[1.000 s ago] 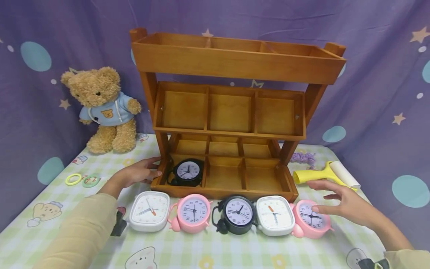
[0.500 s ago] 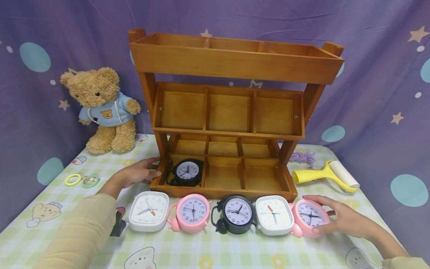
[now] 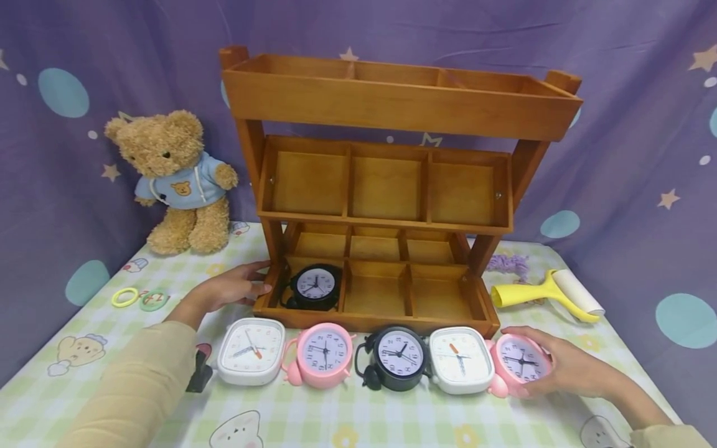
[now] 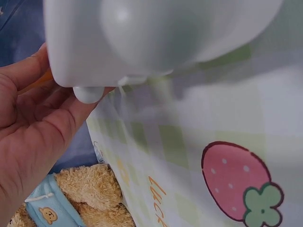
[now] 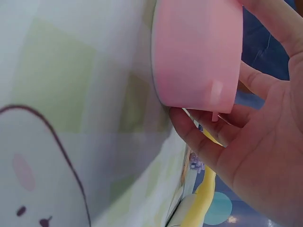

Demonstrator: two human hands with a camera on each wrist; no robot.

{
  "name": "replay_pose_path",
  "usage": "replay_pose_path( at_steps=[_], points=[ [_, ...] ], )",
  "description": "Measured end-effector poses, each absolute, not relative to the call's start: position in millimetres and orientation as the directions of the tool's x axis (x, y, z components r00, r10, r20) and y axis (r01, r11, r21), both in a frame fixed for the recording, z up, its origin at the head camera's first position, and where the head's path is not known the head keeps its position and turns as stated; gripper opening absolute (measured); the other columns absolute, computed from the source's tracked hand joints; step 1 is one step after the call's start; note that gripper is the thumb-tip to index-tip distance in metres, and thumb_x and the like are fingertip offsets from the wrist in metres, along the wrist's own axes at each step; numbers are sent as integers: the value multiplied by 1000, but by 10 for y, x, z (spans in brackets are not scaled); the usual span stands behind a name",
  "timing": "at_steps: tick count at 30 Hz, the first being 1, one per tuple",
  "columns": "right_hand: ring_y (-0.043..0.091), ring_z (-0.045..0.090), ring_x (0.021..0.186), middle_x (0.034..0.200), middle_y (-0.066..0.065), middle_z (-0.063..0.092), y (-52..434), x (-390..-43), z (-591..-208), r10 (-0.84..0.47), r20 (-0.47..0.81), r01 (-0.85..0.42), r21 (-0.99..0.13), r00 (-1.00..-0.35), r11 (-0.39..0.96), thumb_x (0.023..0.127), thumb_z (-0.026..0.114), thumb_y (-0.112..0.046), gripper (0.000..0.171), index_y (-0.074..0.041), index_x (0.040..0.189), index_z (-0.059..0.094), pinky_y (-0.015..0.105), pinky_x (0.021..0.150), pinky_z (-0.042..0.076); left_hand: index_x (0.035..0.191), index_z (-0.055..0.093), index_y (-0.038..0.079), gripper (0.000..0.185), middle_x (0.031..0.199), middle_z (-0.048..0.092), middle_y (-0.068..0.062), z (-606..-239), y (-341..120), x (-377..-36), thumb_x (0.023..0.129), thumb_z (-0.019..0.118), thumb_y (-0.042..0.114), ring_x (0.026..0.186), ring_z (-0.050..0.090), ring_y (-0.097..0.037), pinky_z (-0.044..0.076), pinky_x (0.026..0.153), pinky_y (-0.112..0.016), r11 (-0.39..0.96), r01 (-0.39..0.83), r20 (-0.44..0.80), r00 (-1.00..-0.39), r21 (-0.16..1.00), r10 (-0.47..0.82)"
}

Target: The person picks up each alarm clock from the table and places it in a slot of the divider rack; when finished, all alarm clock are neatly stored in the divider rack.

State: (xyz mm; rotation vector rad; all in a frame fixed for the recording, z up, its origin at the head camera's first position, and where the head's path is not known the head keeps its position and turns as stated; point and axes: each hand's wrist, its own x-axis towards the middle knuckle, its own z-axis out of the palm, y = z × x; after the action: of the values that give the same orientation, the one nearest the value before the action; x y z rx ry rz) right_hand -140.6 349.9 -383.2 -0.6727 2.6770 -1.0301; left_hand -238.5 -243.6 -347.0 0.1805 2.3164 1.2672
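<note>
In the head view my right hand [image 3: 577,368] holds the pink alarm clock [image 3: 522,362] at the right end of a row, thumb at its near side and fingers at its far side. The right wrist view has the fingers along the pink clock's side [image 5: 199,52]. My left hand [image 3: 232,289] rests against the lower left side of the wooden shelf [image 3: 370,214], its fingers extended and their tips partly hidden. Also in the row are a white clock [image 3: 251,351], a pink clock [image 3: 323,354], a black clock [image 3: 399,358] and another white clock [image 3: 461,359].
A black alarm clock [image 3: 315,286] sits in the shelf's lower left compartment. A teddy bear [image 3: 182,180] stands at back left, near two hair rings [image 3: 125,297]. To the right lie a yellow-handled lint roller [image 3: 546,292] and purple yarn [image 3: 508,264].
My right hand has come down and left from above the rightmost pink clock and taken hold of it. The left hand stays against the shelf.
</note>
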Motion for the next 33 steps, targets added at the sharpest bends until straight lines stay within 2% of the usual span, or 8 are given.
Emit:
replay_pose_path(
  at_steps=[9,17,27,33],
  points=[
    [2,52,104,128,7,61,3556,-1425,-3753,-504,-28,-349,-687,-864,637,72,92,-15,84,-6,144,50,23,80,46,158,3,-10,77,154,18,-43,-3466,-2429,-2397,102,53,7,138,35,-57,41,107,-63,551,-119,-356,-869,826,345],
    [3,54,98,123,-6,61,3677,-1480,-3578,-544,-15,-389,-683,-839,618,72,90,-8,81,3,140,49,22,75,48,158,3,-10,76,154,19,-43,-3466,-2438,-2401,102,53,6,137,36,-57,41,106,-63,550,-124,-357,-870,826,341],
    [2,54,94,118,-3,62,3745,-1542,-3369,-535,1,-430,-596,-845,678,72,91,-10,82,3,141,49,23,71,48,158,3,-10,76,154,19,-43,-3462,-2433,-2391,102,53,6,137,36,-57,41,107,-63,547,-123,-356,-869,828,343],
    [3,55,92,114,-4,62,3730,-1577,-3273,-560,-16,-434,-615,-828,658,73,89,-8,81,4,141,47,23,70,48,158,3,-10,76,154,19,-43,-3454,-2432,-2388,102,53,6,137,36,-57,41,107,-63,551,-124,-358,-870,826,340]
  ],
)
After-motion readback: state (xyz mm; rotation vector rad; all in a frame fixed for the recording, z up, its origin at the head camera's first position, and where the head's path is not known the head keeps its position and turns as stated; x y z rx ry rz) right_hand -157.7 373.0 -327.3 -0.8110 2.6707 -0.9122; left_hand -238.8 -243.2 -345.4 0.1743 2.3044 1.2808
